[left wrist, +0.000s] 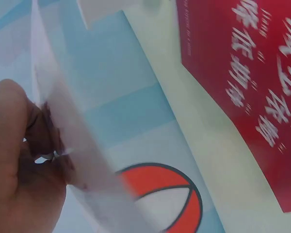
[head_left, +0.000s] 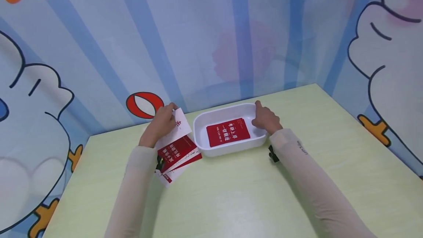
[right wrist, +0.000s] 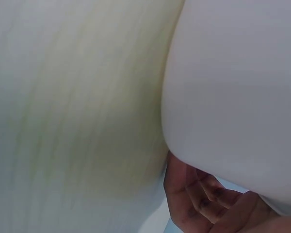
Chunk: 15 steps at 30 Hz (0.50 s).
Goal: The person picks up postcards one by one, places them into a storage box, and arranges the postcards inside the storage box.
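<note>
My left hand [head_left: 162, 123] pinches a white card [head_left: 179, 126] with red characters, raised above a fanned pile of red and white cards [head_left: 178, 151] on the table. In the left wrist view the thumb and fingers [left wrist: 26, 126] grip the card, seen nearly edge-on, beside a red card [left wrist: 252, 87] with white writing. My right hand [head_left: 266, 119] grips the right end of a white plastic tray [head_left: 211, 151], thumb at the rim. Red cards [head_left: 228, 132] with white lettering lie inside the tray. From the right wrist, curled fingers [right wrist: 199, 194] show under the tray's wall [right wrist: 233, 107].
The pale green table [head_left: 224, 201] ends at a back wall [head_left: 198, 47] of blue striped sheeting with cartoon figures, close behind the tray. More sheeting stands at both sides. A dark wrist device [head_left: 273, 154] shows below the right sleeve.
</note>
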{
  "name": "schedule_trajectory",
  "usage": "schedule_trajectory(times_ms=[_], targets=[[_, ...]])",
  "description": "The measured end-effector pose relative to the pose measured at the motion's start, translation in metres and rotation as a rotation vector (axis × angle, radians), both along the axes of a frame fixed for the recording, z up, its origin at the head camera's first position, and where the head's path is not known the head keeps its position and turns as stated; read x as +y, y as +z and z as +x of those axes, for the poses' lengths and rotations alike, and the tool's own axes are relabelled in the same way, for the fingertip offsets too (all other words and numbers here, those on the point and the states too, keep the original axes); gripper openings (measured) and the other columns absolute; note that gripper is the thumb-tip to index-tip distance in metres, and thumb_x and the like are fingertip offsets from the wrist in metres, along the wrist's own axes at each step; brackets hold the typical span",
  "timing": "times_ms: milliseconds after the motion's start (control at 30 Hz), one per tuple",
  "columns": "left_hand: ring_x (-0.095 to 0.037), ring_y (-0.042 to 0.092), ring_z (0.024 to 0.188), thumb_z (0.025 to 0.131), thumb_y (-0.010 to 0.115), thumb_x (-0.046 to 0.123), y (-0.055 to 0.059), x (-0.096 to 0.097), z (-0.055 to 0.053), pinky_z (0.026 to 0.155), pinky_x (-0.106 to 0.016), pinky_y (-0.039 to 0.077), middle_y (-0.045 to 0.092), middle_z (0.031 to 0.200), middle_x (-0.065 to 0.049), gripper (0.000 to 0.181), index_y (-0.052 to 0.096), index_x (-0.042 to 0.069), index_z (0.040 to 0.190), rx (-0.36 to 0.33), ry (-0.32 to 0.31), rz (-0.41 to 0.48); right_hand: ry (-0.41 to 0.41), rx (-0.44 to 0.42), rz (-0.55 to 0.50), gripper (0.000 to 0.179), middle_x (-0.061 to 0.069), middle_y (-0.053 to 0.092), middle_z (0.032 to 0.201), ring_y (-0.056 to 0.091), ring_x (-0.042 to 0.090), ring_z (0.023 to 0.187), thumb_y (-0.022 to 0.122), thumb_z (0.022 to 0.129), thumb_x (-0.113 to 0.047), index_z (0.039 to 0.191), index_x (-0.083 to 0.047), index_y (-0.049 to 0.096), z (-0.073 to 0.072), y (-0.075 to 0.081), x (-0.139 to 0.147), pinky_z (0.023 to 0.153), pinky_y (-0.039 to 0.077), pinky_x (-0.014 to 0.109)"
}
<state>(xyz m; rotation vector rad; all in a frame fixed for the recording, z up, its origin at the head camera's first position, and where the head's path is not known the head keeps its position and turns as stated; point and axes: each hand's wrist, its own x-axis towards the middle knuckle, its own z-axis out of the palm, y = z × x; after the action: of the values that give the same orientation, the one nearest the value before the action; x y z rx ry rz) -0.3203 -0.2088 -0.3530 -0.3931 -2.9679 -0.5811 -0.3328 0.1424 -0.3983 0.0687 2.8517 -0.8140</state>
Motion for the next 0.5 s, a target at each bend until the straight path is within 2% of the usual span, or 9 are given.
schedule_trajectory(times_ms=[100,233,433,500], targets=[[-0.030,0.059,0.102,0.098,0.052,0.010,0.003,0.006,0.000,0.090,-0.047,0.058,0.063,0.121,-0.016,0.031,0.052,0.005,0.128,0.021,-0.017,0.015,0.003,-0.006,0.000,0.071,0.025,0.052,0.137,0.056,0.040,0.121,0.060,0.092,-0.013,0.151,-0.006,0.022,0.000,0.000,0.000,0.104,0.044,0.062],[-0.029,0.052,0.103,0.099,0.052,0.012,0.007,0.016,-0.001,0.093,-0.045,0.056,0.061,0.122,-0.016,0.032,0.052,0.003,0.130,0.052,-0.053,-0.013,0.005,-0.011,0.007,0.072,0.025,0.051,0.137,0.055,0.040,0.121,0.060,0.092,-0.013,0.151,-0.005,0.021,-0.001,0.001,0.000,0.105,0.043,0.063],[-0.032,0.040,0.107,0.098,0.049,0.007,0.012,0.030,0.000,0.094,-0.046,0.040,0.054,0.125,-0.022,0.040,0.047,-0.002,0.138,0.123,-0.120,-0.036,0.004,0.008,0.014,0.072,0.025,0.052,0.137,0.056,0.040,0.121,0.060,0.091,-0.014,0.151,-0.006,0.020,-0.004,-0.002,0.001,0.104,0.044,0.064],[-0.032,0.038,0.109,0.097,0.050,0.005,0.013,0.034,0.000,0.093,-0.046,0.039,0.052,0.126,-0.022,0.042,0.046,-0.002,0.139,0.128,-0.131,-0.029,0.009,0.007,0.015,0.071,0.025,0.053,0.136,0.056,0.040,0.120,0.059,0.092,-0.014,0.151,-0.006,0.021,-0.004,-0.003,0.001,0.103,0.044,0.063]])
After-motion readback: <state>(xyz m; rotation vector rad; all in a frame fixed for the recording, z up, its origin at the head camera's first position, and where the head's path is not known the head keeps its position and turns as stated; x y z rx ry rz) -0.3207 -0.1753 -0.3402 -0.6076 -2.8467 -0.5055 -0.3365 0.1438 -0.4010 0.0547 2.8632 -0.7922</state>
